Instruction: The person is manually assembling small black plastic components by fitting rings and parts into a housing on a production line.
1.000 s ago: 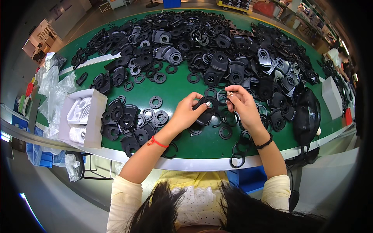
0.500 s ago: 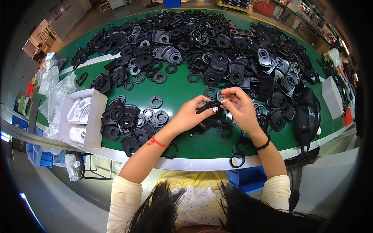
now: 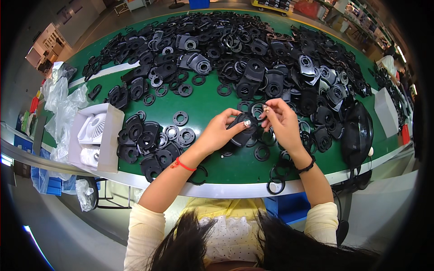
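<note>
My left hand (image 3: 222, 131) grips a black plastic part (image 3: 244, 130) with a round ringed opening, its thumb lying across the top face. Close to the part's right side is my right hand (image 3: 281, 123), thumb and forefinger drawn together in a pinch. Whatever those fingertips hold, if anything, is too small to make out. A black ring (image 3: 257, 109) shows right by them; I cannot tell whether they touch it. Several loose flat rings, among them one black ring (image 3: 261, 153), lie on the green table (image 3: 217, 169) around both hands.
A large heap of black plastic parts (image 3: 199, 63) covers the table's far side. At left stand an open white box (image 3: 113, 135) with a white fan (image 3: 95, 128) and clear plastic bags (image 3: 68, 108). A black mesh bag (image 3: 358, 135) sits at right. Loose rings (image 3: 276, 180) lie near the front edge.
The black part in my left hand has turned so its round face shows more. My right hand has drawn back slightly to the right from it.
</note>
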The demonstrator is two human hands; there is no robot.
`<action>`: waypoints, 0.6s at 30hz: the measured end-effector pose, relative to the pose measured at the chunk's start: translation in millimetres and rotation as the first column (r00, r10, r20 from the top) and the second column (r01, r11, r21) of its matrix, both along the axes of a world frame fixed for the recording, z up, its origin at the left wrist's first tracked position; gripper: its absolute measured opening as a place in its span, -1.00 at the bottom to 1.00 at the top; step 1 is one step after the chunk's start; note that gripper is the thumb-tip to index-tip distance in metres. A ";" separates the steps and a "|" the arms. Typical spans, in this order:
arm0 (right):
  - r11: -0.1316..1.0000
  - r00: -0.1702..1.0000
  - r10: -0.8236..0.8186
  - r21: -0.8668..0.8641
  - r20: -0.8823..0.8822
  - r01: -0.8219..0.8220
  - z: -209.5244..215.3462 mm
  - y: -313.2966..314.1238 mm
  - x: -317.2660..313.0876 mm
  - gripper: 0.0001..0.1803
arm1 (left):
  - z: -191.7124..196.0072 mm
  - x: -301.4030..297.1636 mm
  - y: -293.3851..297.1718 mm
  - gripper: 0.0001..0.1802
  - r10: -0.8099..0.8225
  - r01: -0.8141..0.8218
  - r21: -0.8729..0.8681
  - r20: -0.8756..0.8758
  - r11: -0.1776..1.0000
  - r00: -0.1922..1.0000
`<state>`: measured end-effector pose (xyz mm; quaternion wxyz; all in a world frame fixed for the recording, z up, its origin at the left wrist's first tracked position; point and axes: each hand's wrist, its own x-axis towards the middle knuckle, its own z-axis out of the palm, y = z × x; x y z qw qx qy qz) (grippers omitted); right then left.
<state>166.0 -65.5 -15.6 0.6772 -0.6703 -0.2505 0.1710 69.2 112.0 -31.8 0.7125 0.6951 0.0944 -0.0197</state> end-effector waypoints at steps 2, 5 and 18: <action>0.999 1.000 0.005 -0.050 0.002 -0.005 3.7 -3.4 2.8 -0.89 | -5.1 1.3 -0.4 -0.75 -0.060 0.059 -0.102 -0.008 0.993 0.998; 0.989 0.991 0.039 -0.149 0.125 -0.020 6.0 -2.4 -0.1 -0.86 | -12.2 1.2 0.4 -0.72 -0.066 0.071 -0.132 0.042 0.989 0.997; 0.972 0.872 0.065 -0.229 0.485 0.055 -4.7 3.8 -12.1 -0.79 | 5.1 -4.0 -3.2 -0.79 -0.077 0.056 0.236 0.083 0.970 0.994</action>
